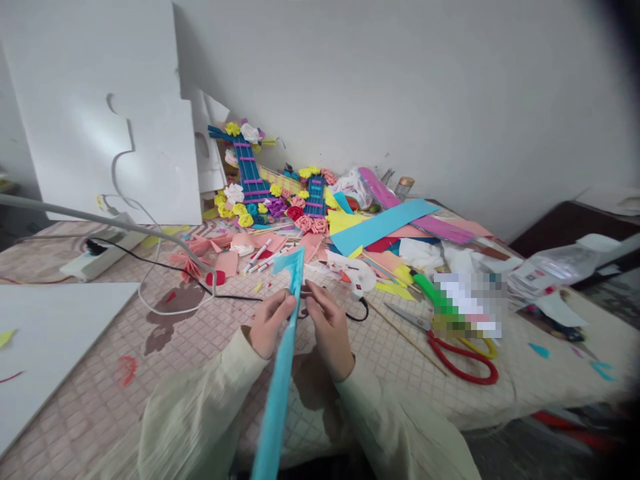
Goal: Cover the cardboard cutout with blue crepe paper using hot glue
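Centrally, above the checked tablecloth [115, 360], a light-blue paper strip [285, 373] runs lengthwise between the two hands, its near end dropping toward the bottom edge of the view and its far end bending out to the left. The left hand [270, 325] has thumb and fingers closed on the strip, pinching it a little below that bent end. The right hand [330, 328] is just beside the strip's other edge, fingers curled and tips pointing at it; whether they grip the paper, I cannot tell. Beyond the hands lie white markers [259, 256] among pink paper scraps, and a white glue gun [356, 273] rests to the right. Nearer on that side are a thin wooden stick [407, 337] and red-handled scissors [463, 361], with a clear plastic bottle [555, 268] farther right. Toward the wall, a wide blue strip [383, 228] lies near a purple strip [383, 190], and a dark-blue paper model [249, 170] stands with yellow paper flowers about its base. At far left, a white board [55, 340] lies flat.
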The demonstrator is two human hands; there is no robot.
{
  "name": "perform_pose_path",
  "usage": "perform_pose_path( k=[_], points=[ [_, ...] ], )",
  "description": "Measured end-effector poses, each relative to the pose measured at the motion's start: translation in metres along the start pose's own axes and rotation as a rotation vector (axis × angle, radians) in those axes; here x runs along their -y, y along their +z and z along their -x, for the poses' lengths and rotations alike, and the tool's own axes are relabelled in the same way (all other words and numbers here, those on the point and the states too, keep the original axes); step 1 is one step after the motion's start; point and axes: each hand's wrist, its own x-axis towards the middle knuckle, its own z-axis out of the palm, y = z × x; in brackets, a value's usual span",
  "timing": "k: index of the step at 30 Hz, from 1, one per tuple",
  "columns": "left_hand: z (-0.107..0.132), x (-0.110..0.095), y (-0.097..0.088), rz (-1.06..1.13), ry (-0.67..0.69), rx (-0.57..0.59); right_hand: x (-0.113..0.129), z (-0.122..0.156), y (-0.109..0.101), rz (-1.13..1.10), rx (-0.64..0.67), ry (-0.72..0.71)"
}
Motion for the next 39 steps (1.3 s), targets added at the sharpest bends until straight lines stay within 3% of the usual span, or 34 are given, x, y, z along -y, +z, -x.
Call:
perform_pose_path(
  k=[4, 7, 9, 13, 15, 18, 23, 28, 30, 33, 36, 39],
  points=[
    [0.005, -0.001, 0.004, -0.038, 0.121, 0.169, 0.018, -0.006, -0.013, -0.081, 0.052, 0.163],
    [0.008, -0.004, 0.004, -0.170, 0.231, 0.234, 0.027, -0.010, -0.028, -0.129, 0.112, 0.277],
    [0.009, -0.008, 0.001, -0.266, 0.363, 0.162, 0.028, -0.012, -0.038, -0.180, 0.120, 0.358],
    [0.011, -0.023, -0.014, -0.460, 0.548, -0.218, 0.024, -0.010, -0.049, -0.302, 0.087, 0.380],
    [0.012, -0.032, -0.026, -0.562, 0.513, -0.303, 0.022, -0.006, -0.047, -0.379, 0.104, 0.381],
    [0.011, -0.037, -0.042, -0.635, 0.354, -0.239, 0.017, -0.001, -0.037, -0.514, 0.226, 0.446],
    [0.009, -0.021, -0.061, -0.375, -0.009, -0.089, 0.007, 0.008, -0.030, -0.537, 0.452, 0.638],
    [0.013, -0.013, -0.070, -0.185, -0.124, -0.114, -0.002, 0.014, -0.047, -0.374, 0.582, 0.800],
    [0.014, -0.015, -0.070, 0.005, -0.215, -0.100, -0.005, 0.011, -0.053, -0.280, 0.632, 0.756],
    [0.011, -0.018, -0.068, 0.214, -0.341, -0.115, -0.005, -0.003, -0.059, -0.040, 0.653, 0.562],
    [0.010, -0.022, -0.070, 0.211, -0.308, -0.202, 0.009, -0.024, -0.060, 0.127, 0.688, 0.414],
    [0.022, -0.030, -0.073, 0.197, -0.284, -0.151, 0.037, -0.042, -0.060, 0.336, 0.778, 0.184]
  ],
)
